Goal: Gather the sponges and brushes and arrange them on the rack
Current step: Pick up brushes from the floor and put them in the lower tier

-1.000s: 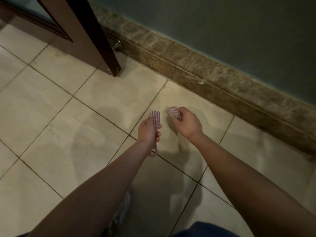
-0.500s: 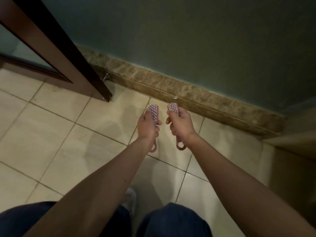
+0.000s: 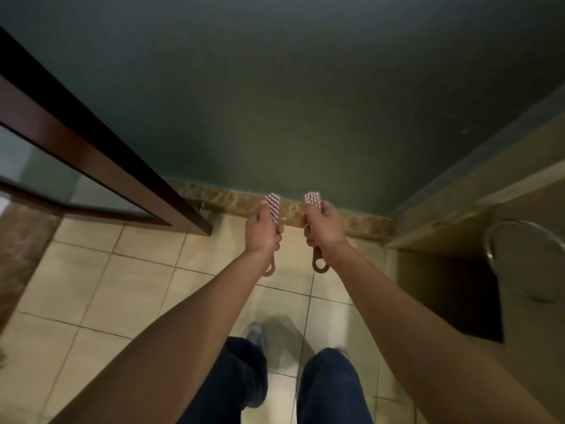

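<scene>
Each of my hands holds a small pink brush upright in front of me, bristled heads up and loop handles hanging down. My left hand (image 3: 262, 231) is shut on the left pink brush (image 3: 274, 206), whose loop hangs below the wrist. My right hand (image 3: 323, 228) is shut on the right pink brush (image 3: 313, 199), and its darker loop dangles under the fist. The two brushes are apart, about a hand's width from each other. No rack or sponge is in view.
A dark green wall (image 3: 305, 102) with a brown marble skirting (image 3: 232, 197) stands ahead. A dark wooden door (image 3: 91, 160) with a glass pane juts in from the left. At the right is a beige counter (image 3: 477, 209) with a metal ring (image 3: 526, 258). Beige floor tiles (image 3: 128, 283) lie below.
My view has lifted from the floor toward the wall as I straightened up. Both hands rose with the brushes, and the right hand's brush turned upright. The counter at the right came into view.
</scene>
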